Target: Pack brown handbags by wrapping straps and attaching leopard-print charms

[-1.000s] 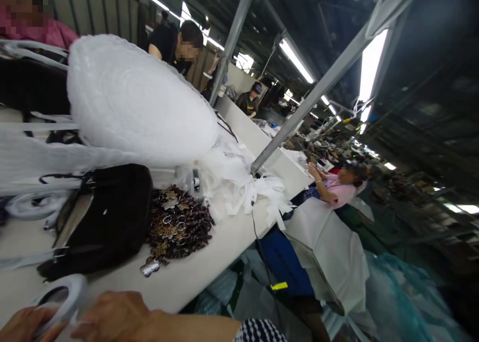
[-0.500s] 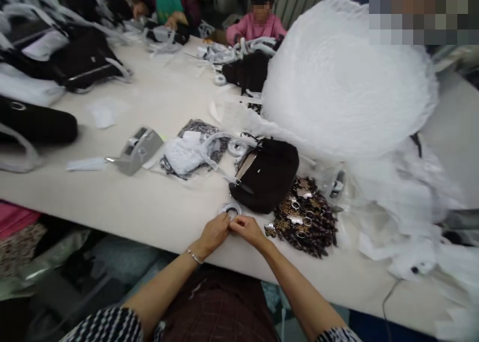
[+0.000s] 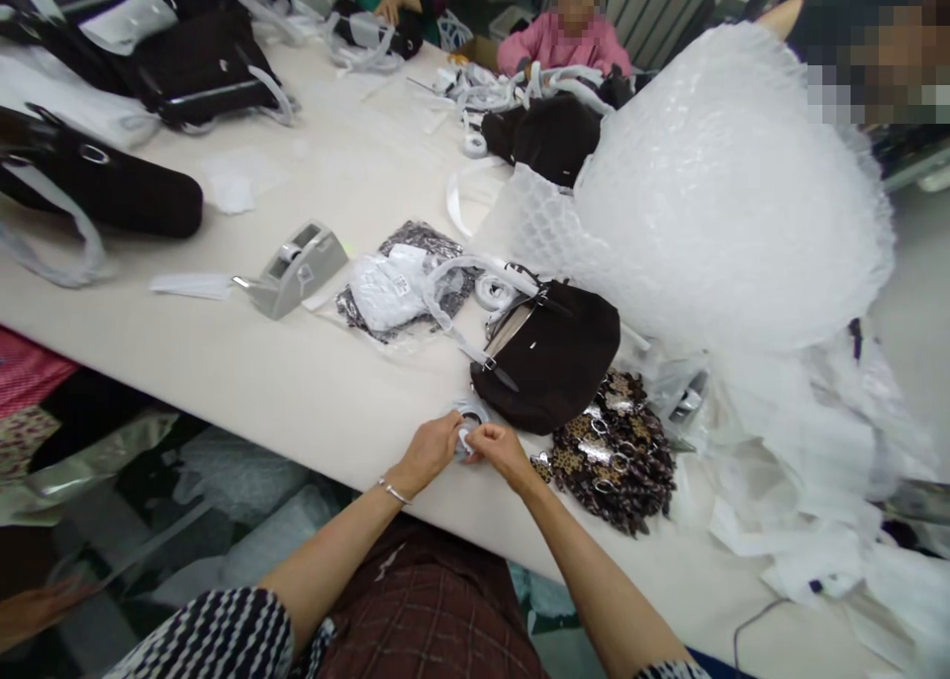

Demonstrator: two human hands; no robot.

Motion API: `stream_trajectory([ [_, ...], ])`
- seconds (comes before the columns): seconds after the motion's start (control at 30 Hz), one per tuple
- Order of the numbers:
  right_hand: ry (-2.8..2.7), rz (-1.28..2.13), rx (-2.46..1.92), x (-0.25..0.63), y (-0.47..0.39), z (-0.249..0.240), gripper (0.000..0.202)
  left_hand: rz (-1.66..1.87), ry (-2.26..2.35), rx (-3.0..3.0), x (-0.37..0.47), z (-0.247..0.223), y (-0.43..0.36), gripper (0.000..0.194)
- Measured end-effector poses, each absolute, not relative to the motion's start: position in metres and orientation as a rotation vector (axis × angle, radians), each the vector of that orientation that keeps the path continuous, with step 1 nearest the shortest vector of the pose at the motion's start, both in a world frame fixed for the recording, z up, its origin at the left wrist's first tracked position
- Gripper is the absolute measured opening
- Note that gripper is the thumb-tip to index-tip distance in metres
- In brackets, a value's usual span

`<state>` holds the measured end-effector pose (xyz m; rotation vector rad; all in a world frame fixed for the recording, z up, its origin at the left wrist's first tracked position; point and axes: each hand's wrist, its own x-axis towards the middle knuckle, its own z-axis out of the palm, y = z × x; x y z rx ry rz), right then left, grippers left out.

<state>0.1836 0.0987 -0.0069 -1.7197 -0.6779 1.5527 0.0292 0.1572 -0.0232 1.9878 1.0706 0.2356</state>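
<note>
A roll of pale tape is between my hands near the table's front edge. My left hand has its fingers closed on the roll's left side. With fingers pinched, my right hand is at the roll's lower right; what it pinches is too small to make out. Just beyond lies a dark brown handbag with its handle wrapped in white. To the right of my right hand is a pile of patterned brown pieces with metal rings.
A grey tape dispenser and a plastic bag of dark items lie left of the handbag. A huge bubble wrap roll fills the back right. More dark bags lie back left. Two people work across the table.
The view has shifted, so most table items appear further right. My fingers have moved slightly at the roll, and more of it shows between my hands.
</note>
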Motion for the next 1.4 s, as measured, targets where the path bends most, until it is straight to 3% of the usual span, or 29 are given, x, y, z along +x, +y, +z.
stream_trajectory([
  [0.37,-0.606,1.61,-1.913,0.181,0.115,-0.014,0.011,0.266,1.104,2.012,0.029,-0.025,0.152,0.02],
  [0.93,-0.633,1.465,-2.076,0.171,0.116,-0.012,0.025,0.248,1.119,2.021,0.028,-0.034,0.147,0.021],
  [1.1,-0.562,1.311,-2.098,0.162,0.108,-0.01,0.017,0.251,1.135,2.008,0.028,-0.031,0.146,0.016],
  [1.4,-0.354,1.471,-1.878,0.167,0.111,-0.015,0.011,0.276,1.113,1.991,0.024,-0.028,0.141,0.011],
])
